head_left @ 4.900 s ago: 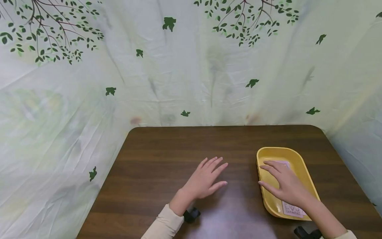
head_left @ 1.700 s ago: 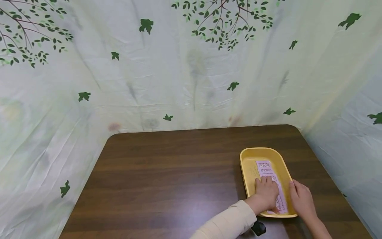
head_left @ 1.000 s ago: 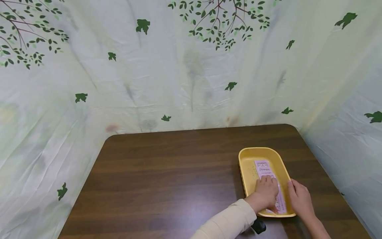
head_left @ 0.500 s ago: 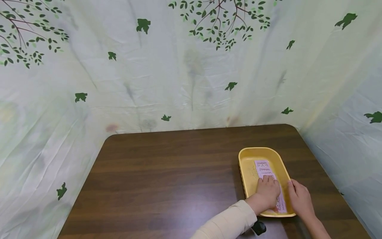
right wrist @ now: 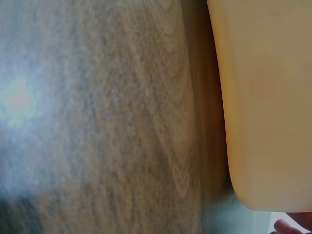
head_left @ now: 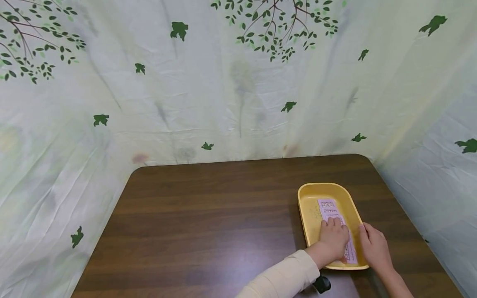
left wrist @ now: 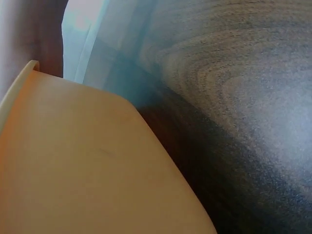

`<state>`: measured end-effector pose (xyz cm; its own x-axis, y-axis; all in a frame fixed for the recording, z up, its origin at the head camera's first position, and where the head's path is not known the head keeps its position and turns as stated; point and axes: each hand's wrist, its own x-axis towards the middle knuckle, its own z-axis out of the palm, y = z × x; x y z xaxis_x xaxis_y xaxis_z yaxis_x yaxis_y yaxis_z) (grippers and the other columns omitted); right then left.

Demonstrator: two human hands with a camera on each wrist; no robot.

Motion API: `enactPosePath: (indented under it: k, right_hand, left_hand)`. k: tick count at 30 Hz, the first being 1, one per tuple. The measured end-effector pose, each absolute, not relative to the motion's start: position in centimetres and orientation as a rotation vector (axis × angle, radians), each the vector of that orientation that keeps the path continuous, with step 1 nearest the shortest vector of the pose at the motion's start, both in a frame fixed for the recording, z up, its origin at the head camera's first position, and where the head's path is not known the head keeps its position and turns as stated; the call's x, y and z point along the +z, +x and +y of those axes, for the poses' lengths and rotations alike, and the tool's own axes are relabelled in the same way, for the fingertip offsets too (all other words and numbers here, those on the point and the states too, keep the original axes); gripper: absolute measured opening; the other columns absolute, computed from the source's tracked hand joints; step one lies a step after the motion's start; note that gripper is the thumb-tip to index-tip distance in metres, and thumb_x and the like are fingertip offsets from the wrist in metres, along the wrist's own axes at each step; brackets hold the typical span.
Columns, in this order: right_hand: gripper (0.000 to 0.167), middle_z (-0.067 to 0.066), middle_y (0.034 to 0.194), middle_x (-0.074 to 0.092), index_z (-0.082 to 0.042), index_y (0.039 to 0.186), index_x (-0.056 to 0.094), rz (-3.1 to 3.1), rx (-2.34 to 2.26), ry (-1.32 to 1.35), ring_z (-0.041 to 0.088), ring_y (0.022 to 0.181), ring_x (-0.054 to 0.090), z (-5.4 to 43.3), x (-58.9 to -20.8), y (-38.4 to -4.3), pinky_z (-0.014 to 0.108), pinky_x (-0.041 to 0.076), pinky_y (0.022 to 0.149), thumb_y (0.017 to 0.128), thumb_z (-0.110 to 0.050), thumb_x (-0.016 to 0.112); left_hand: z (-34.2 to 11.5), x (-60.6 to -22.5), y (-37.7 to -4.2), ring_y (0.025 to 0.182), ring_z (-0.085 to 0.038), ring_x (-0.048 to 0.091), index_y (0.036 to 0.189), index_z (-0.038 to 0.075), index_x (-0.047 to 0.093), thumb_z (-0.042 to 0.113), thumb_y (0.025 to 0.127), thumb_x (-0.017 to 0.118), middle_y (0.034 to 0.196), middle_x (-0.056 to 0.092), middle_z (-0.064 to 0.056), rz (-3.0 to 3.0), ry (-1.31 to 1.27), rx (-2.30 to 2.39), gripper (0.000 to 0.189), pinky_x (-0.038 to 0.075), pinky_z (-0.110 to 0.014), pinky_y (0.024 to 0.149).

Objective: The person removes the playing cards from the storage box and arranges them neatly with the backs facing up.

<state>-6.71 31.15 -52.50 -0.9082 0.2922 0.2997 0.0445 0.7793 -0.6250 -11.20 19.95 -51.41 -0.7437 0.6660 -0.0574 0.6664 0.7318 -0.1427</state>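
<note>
Atop lilac strip (head_left: 328, 208), left hand (head_left: 333, 240) curled, hold unclear, right (head_left: 376, 247) gripping smooth yellow tray (head_left: 311, 203)

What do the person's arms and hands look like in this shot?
A pale cream sleeve reaches close to the left hand, with a black, rounded item showing beside its cuff. The right forearm shows bare, no sleeve visible in the head view. Neither the left nor the right hand wears a glove.
</note>
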Motion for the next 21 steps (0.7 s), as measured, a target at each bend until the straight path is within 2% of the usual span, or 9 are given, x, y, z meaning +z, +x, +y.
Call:
enactPosePath:
  k: [7,13,18,21]
  right_hand:
    - [0.030,0.032,0.090,0.057,0.015,0.102,0.055,-2.598,0.894,-0.269,0.045,0.081,0.053,31.04,-52.42,-6.76,0.057,0.039,0.070,0.097,-0.009,0.037]
    - [0.031,0.032,0.091,0.058,0.015,0.102,0.056,-2.604,0.890,-0.269,0.046,0.083,0.053,31.05,-52.43,-6.81,0.057,0.039,0.071,0.097,-0.009,0.037]
    - [0.030,0.031,0.090,0.058,0.014,0.101,0.056,-2.601,0.892,-0.263,0.046,0.083,0.054,31.08,-52.46,-6.79,0.056,0.039,0.070,0.097,-0.009,0.038]
    - [0.029,0.032,0.090,0.058,0.015,0.101,0.056,-2.597,0.888,-0.254,0.046,0.083,0.054,31.13,-52.41,-6.73,0.057,0.039,0.070,0.097,-0.008,0.038]
  left_hand:
    - [19.86,-51.43,-10.86,0.096,-0.012,0.038,0.120,0.035,0.049,0.063,0.049,0.077,0.105,0.044,0.007,2.929,1.152,-0.267,0.082,0.032,-0.031,0.073]
    - [19.86,-51.60,-10.68,0.098,-0.014,0.038,0.116,0.048,0.053,0.059,0.055,0.077,0.105,0.044,0.005,2.920,1.177,-0.253,0.066,0.038,-0.030,0.066]
    - [19.86,-51.62,-10.53,0.096,-0.014,0.039,0.109,0.045,0.059,0.055,0.059,0.078,0.106,0.043,0.002,2.930,1.220,-0.261,0.054,0.043,-0.024,0.060]
    - [19.79,-51.50,-10.50,0.094,-0.014,0.041,0.109,0.044,0.059,0.056,0.060,0.077,0.106,0.043,0.002,2.929,1.243,-0.260,0.054,0.043,-0.022,0.058]
